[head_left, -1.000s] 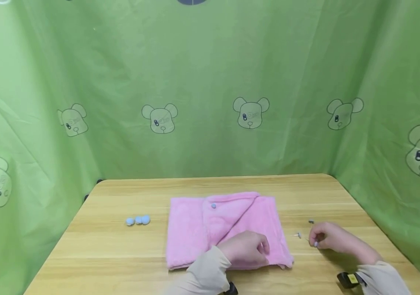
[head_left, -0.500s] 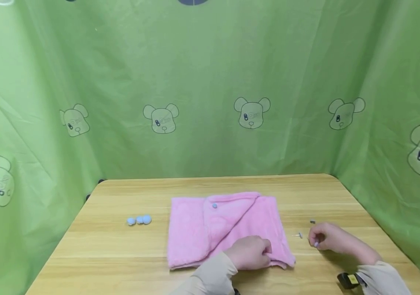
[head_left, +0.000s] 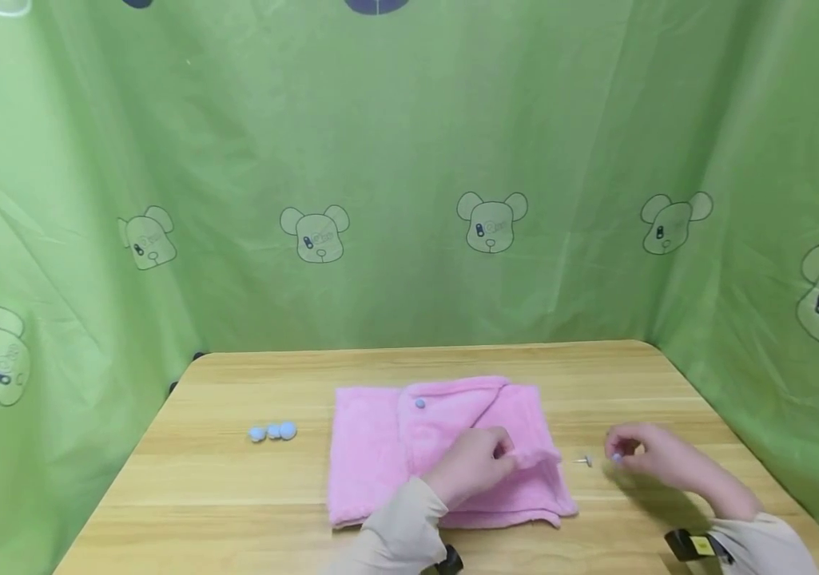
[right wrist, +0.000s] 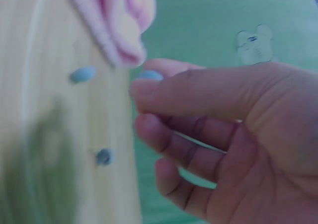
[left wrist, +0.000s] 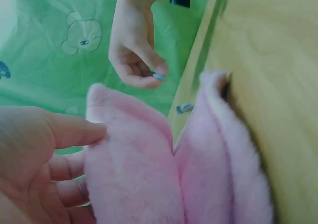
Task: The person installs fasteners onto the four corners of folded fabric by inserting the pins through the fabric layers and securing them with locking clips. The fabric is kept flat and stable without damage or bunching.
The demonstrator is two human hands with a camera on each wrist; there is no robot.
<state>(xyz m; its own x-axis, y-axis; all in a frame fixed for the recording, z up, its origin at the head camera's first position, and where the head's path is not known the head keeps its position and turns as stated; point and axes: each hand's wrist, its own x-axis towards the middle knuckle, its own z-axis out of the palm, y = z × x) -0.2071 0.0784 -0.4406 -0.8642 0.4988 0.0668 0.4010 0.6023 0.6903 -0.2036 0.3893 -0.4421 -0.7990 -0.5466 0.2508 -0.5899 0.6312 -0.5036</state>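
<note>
A folded pink towel (head_left: 380, 455) lies in the middle of the wooden table (head_left: 236, 495). A blue pin head (head_left: 419, 404) sits in its upper fold. My left hand (head_left: 506, 455) pinches the towel's right flap and holds it raised off the layers below. In the left wrist view the thumb (left wrist: 74, 129) presses on the lifted pink towel (left wrist: 134, 174). Right of the towel, my right hand (head_left: 616, 454) hovers just above the table and pinches a small blue-headed pin (right wrist: 149, 75) between thumb and fingertips. Another pin (head_left: 584, 461) lies on the wood between the towel and that hand.
Three pale blue round pieces (head_left: 272, 432) lie in a row left of the towel. The right wrist view shows two loose pins (right wrist: 83, 74) (right wrist: 104, 156) on the table. A green bear-print curtain (head_left: 409, 200) encloses the table at the back and on both sides.
My left hand has lifted the towel's front right flap up and toward the back. My right hand has risen slightly and moved away from me, still pinching its pin.
</note>
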